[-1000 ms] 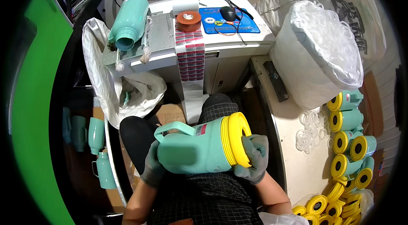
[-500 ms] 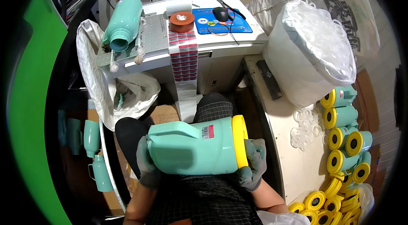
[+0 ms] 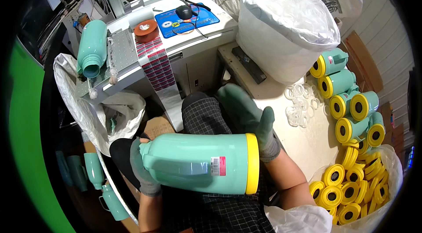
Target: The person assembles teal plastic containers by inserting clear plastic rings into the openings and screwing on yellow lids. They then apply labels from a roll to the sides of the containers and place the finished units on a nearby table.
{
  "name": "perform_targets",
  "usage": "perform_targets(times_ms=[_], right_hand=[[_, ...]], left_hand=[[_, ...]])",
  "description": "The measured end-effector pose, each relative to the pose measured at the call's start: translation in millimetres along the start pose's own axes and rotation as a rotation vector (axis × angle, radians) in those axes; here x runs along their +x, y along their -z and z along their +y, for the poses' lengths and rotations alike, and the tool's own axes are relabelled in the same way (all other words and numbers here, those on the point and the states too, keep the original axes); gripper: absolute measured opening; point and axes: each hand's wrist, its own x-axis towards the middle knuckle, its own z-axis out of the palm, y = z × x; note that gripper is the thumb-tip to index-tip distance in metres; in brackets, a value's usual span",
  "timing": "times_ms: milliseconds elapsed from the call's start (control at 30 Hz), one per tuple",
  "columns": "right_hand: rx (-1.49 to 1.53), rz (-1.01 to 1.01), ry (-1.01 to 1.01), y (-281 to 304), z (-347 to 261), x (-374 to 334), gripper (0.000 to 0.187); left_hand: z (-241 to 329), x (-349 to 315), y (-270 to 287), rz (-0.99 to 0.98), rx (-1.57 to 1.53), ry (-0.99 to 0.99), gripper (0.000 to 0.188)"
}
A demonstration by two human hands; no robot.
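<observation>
A mint-green thermos jug point(image 3: 184, 147) lies on its side across my lap, its yellow base point(image 3: 252, 163) toward the right. A barcode and red label point(image 3: 218, 166) show on its body, and its handle point(image 3: 173, 167) lies along the side facing me. My left hand point(image 3: 143, 167), in a grey-green glove, is closed round the narrow end at the left. My gloved right hand point(image 3: 248, 116) is off the jug, just beyond the base, with fingers stretched out and thumb apart. It is slightly blurred and holds nothing.
On the right bench point(image 3: 281, 154) are loose white rings point(image 3: 301, 103), a white sack of rings point(image 3: 281, 44), finished jugs point(image 3: 347, 81) and a bag of yellow bases point(image 3: 349, 191). Ahead stands a white machine table point(image 3: 211, 35) with a label roll point(image 3: 146, 30) and another jug point(image 3: 93, 44).
My right hand has let go of the yellow base and moved up and away, fingers extended. The jug has rolled toward me, handle lower. My view has swung right.
</observation>
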Motion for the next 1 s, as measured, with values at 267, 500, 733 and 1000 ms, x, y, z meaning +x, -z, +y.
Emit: perform_targets(times_ms=[267, 500, 733, 1000], right_hand=[[0.146, 0.348, 0.116, -26, 64, -46, 0.106], [-0.678, 0.594, 0.304, -4, 44, -80, 0.061], [0.001, 0.700, 0.137, 88, 57, -135, 0.052], [0.899, 1.127, 0.899, 325, -164, -108, 0.049]], left_hand=[[-15, 11, -14, 0.153, 0.260, -0.048, 0.035], [31, 20, -52, 0.003, -0.506, 0.198, 0.037], [74, -16, -107, -0.437, -0.443, 0.111, 0.053], [65, -14, -126, -0.686, -0.283, 0.295, 0.040]])
